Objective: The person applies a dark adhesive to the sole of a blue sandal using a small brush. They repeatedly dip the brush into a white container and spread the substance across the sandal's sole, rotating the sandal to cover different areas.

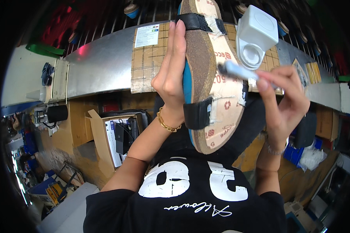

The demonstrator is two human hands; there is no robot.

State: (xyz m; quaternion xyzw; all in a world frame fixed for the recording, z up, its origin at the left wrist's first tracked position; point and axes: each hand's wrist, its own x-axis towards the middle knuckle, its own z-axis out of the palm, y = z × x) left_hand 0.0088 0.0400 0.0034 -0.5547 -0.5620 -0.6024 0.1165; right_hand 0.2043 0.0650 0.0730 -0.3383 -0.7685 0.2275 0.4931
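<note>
In my left hand (172, 75) is an unfinished sandal (201, 62), held up with its underside facing me and its length running away from me. My fingers lie along its left edge; the thumb is hidden. The sandal has a brown cork-like side, a pale printed insole board and a blue edge. Black straps (197, 115) wrap round it, their ends stuck down on the board. Between thumb and fingers, my right hand (286, 101) grips a pale-handled brush (237, 71), blurred by motion. Its dark tip is over the middle of the board; contact is unclear.
A white plastic dispenser bottle (259, 29) with a round cup stands beyond the brush on a cardboard sheet (146, 68). The sheet lies on a metal bench (97, 66). Behind runs a slatted rack carrying blue-edged soles (132, 11). An open carton (103, 155) sits below left.
</note>
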